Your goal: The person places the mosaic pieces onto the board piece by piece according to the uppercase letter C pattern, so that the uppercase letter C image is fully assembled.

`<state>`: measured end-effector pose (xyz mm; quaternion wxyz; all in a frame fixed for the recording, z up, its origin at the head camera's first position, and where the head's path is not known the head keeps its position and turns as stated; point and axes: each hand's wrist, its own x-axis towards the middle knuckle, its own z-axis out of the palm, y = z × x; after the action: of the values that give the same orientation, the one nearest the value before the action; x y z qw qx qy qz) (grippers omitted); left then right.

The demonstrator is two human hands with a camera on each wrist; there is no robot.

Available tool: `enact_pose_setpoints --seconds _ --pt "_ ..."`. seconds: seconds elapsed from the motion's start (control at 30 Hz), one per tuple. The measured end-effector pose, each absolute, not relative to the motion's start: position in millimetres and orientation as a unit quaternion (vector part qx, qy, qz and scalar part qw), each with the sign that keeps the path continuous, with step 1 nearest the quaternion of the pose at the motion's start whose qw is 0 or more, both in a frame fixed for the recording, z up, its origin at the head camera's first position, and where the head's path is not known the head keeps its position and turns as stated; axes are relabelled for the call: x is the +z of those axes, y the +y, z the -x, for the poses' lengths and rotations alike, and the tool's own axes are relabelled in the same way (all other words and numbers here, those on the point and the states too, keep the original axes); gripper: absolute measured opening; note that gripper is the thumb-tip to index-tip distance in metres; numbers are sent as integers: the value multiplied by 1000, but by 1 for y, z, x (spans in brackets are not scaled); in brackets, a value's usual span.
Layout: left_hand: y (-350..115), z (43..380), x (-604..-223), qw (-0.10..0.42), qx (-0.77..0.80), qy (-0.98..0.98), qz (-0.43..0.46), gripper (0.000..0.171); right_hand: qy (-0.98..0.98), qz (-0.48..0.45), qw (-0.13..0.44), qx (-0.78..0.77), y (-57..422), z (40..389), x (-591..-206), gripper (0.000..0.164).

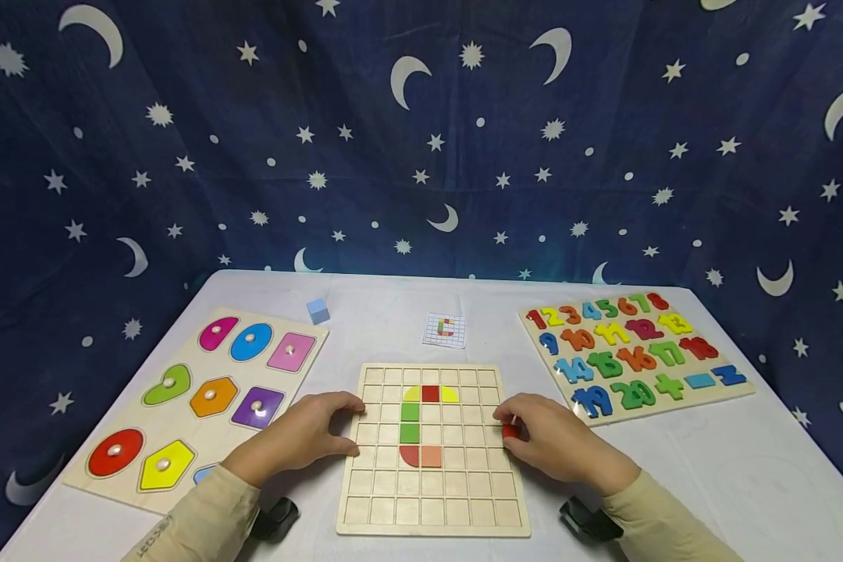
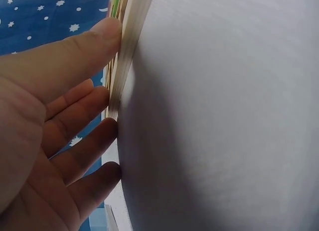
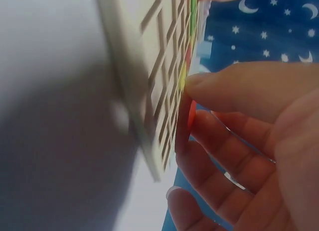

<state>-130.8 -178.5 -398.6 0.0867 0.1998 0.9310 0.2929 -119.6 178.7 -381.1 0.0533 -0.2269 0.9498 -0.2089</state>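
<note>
A wooden grid board lies flat between the two hands. On it, colored tiles form a C: yellow quarter-rounds flank a dark red square on top, green squares run down the left, and a dark red quarter-round meets a salmon square below. My left hand touches the board's left edge with thumb and fingertips, its fingers extended. Just beyond the right edge, my right hand pinches a red tile between thumb and fingers; the tile's full outline is hidden.
A knobbed shape puzzle lies to the left, partly under the left forearm. To the right is a number puzzle. Behind the grid board are a small pattern card and a blue cube. A starry cloth hangs behind the table.
</note>
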Motion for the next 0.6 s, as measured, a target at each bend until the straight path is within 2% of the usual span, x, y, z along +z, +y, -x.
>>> enact_pose_setpoints --seconds 0.6 --pt "-179 132 -399 81 293 930 -207 48 930 290 61 -219 141 119 -380 17"
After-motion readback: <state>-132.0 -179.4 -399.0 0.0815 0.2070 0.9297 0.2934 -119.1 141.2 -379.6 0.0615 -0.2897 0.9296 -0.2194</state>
